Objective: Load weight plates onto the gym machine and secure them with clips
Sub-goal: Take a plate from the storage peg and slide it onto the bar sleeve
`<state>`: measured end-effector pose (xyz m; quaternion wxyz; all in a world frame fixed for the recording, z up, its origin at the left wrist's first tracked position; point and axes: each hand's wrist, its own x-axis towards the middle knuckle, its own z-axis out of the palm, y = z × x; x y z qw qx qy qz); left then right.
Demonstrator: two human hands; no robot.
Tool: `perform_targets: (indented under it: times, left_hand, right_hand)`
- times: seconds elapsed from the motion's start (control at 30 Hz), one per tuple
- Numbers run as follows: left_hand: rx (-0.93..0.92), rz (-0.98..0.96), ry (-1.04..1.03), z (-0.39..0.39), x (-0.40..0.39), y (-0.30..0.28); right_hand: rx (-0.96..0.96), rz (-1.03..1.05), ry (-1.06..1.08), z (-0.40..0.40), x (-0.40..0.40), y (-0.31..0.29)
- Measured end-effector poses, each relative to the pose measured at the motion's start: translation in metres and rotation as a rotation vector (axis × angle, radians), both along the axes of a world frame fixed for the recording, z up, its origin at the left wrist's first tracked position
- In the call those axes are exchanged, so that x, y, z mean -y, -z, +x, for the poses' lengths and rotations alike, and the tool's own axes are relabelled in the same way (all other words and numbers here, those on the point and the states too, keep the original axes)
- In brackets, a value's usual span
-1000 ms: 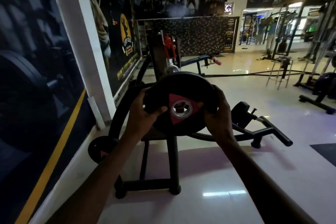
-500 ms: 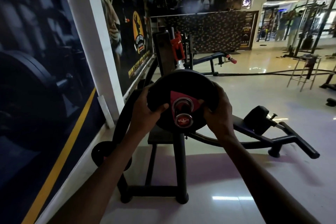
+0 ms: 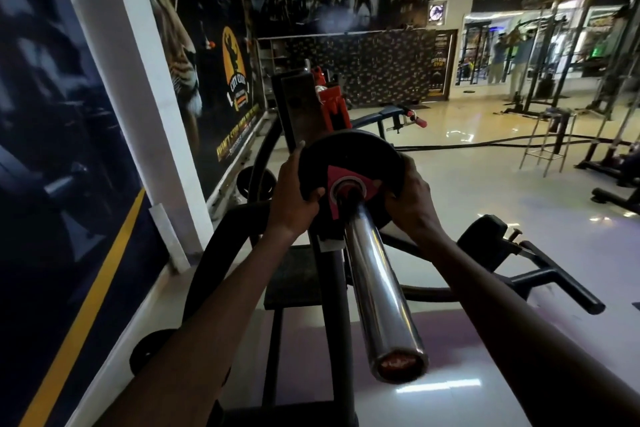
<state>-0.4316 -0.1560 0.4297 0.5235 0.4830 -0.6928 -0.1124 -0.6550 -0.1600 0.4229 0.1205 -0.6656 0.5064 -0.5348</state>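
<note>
A black weight plate [image 3: 349,156] with a red triangular centre sits far along the machine's chrome sleeve [image 3: 377,291], which points toward me with a red end cap. My left hand [image 3: 294,198] grips the plate's left rim, thumb on its face. On the right rim, my right hand [image 3: 410,198] grips the plate with its fingers curled over the edge. The sleeve passes through the plate's centre hole. No clip is visible.
The black machine frame [image 3: 332,340] and its curved arm stand below the sleeve. A smaller plate [image 3: 149,354] hangs low at the left near the wall poster. A black lever handle [image 3: 561,284] juts out right. Glossy floor opens to the right; racks stand far back.
The plate has slid from the sleeve's tip deep along the sleeve, away from me. Both hands kept their grip and moved with it. My head has come closer.
</note>
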Motion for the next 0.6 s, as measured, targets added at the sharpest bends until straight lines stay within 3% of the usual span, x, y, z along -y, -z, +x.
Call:
perform_targets:
  times: [0.33,0.6]
  left_hand:
    - [0.036,0.002,-0.024,0.004,0.034,0.005]
    - [-0.059,0.086,-0.048,0.042,-0.031,0.039]
  right_hand:
    - [-0.029,0.025,0.048,0.003,0.023,-0.003]
    - [0.01,0.109,0.085,0.01,-0.047,0.029]
